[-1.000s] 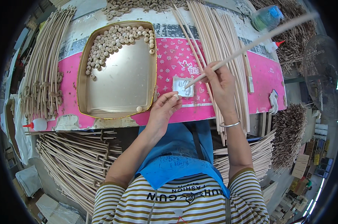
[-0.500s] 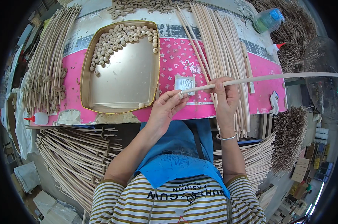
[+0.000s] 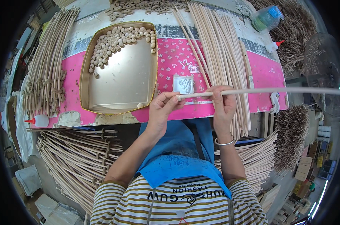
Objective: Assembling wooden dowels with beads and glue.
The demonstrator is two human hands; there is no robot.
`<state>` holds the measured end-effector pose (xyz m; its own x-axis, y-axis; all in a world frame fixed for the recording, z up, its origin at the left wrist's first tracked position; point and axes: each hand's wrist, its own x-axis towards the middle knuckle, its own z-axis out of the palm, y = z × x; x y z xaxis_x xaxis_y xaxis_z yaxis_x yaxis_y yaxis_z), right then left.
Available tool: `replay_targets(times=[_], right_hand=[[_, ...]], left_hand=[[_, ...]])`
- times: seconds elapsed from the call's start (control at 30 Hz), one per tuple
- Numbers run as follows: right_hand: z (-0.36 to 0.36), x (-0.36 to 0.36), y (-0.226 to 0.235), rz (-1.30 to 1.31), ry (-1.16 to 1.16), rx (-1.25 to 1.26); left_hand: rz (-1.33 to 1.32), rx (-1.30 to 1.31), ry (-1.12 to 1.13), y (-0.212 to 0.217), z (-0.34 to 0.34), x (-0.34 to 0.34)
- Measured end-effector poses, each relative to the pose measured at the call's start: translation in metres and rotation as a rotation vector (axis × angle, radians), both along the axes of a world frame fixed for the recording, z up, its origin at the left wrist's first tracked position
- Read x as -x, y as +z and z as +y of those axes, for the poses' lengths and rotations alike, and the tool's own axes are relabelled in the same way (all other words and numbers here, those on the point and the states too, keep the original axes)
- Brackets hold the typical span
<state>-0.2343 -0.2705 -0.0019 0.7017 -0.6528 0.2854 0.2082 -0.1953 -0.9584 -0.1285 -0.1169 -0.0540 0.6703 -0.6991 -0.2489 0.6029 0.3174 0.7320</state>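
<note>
Left hand (image 3: 163,108), centre frame, pinches the near tip of the rod (image 3: 260,91). Right hand (image 3: 223,105) just right of it, clenched around the shaft. Rod's long axis runs level, out to the right edge, above the table (image 3: 170,63).

A single head-worn fisheye view looks steeply down, close above the tabletop (image 3: 260,71), with edges bending at the rim.

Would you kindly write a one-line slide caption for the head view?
Right hand holds a long wooden rod level while the left hand pinches its end, beside a tray of wooden beads.
</note>
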Motion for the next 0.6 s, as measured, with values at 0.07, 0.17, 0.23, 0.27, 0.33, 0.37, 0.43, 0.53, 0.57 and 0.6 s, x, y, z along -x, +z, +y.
replay_targets(times=[0.07,0.17,0.23,0.27,0.33,0.37,0.43,0.53,0.57,0.6], right_hand=[[0.006,0.007,-0.001,-0.092,-0.096,-0.065],[0.009,0.027,-0.003,-0.072,-0.220,-0.284],[0.020,0.019,-0.020,-0.109,-0.275,-0.292],[0.028,0.014,-0.022,-0.109,-0.220,-0.333],[0.039,0.004,-0.038,-0.280,-0.239,-0.567],[0.038,0.005,-0.044,-0.254,-0.282,-0.506],[0.034,0.016,-0.038,-0.318,-0.308,-0.576],[0.016,0.070,-0.001,0.184,0.012,-0.450],[0.016,0.090,0.016,0.310,-0.019,-0.188],[0.014,0.109,0.027,0.261,-0.262,0.245]], left_hand=[[-0.152,-0.047,0.033,0.002,-0.013,0.001],[-0.420,-0.184,-0.003,0.010,-0.023,0.005],[-0.326,-0.216,0.042,0.003,-0.019,-0.003],[-0.305,-0.204,0.044,0.000,-0.012,-0.009],[-0.216,-0.082,0.064,0.011,-0.016,-0.006],[-0.209,0.001,0.035,0.013,-0.028,-0.001],[-0.179,0.075,0.022,0.010,-0.049,0.009],[-0.234,0.104,-0.015,0.020,-0.067,0.006],[-0.242,0.097,-0.033,0.026,-0.067,0.001],[-0.250,0.088,-0.042,0.029,-0.066,-0.008]])
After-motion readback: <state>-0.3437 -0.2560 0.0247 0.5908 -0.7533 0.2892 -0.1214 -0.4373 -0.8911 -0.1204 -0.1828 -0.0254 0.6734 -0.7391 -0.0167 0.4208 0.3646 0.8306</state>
